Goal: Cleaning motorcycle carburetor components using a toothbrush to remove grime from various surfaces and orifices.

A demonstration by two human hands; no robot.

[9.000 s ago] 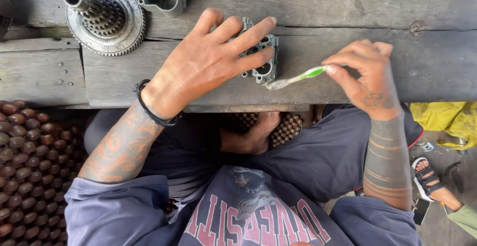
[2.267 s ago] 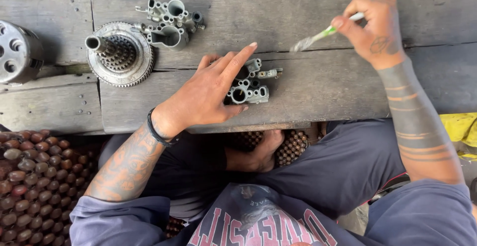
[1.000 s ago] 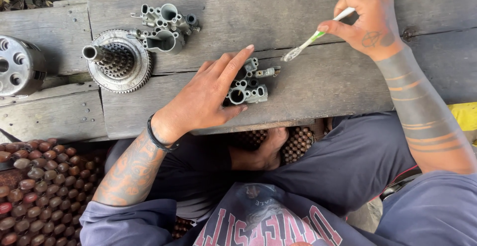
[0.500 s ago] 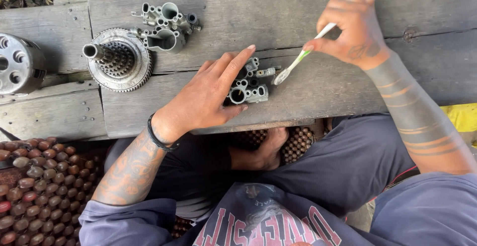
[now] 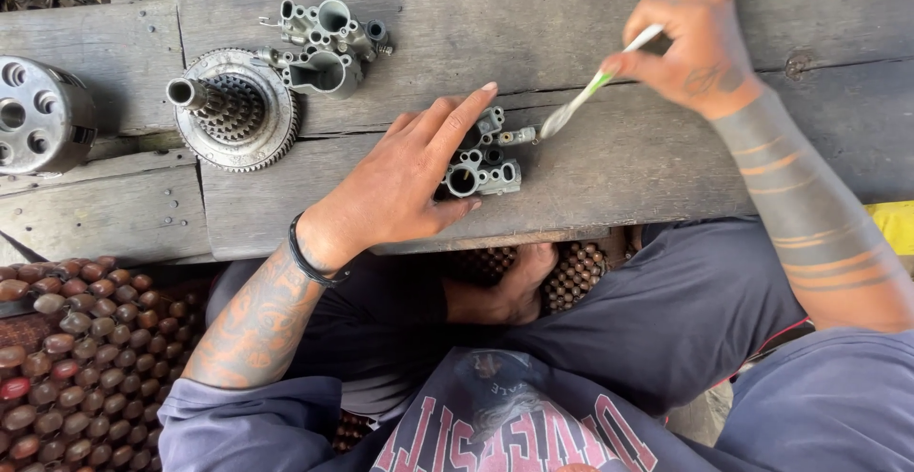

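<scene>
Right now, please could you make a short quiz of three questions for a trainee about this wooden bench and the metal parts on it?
1. True or false: the left hand lies flat on the small grey cast-metal body with round bores.
2. The right hand holds: A) a wrench, B) a white and green toothbrush, C) a rag?
3. Which part stands beside the round toothed gear with a shaft, on its right?

Key: 1 true; 2 B; 3 a second grey cast-metal body with open tubes.

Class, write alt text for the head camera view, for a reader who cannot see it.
Seen from above, a left hand presses a small metal carburettor body onto a weathered wooden bench while the right hand points a toothbrush at it. A toothed gear assembly and another metal casting lie further left.
</scene>
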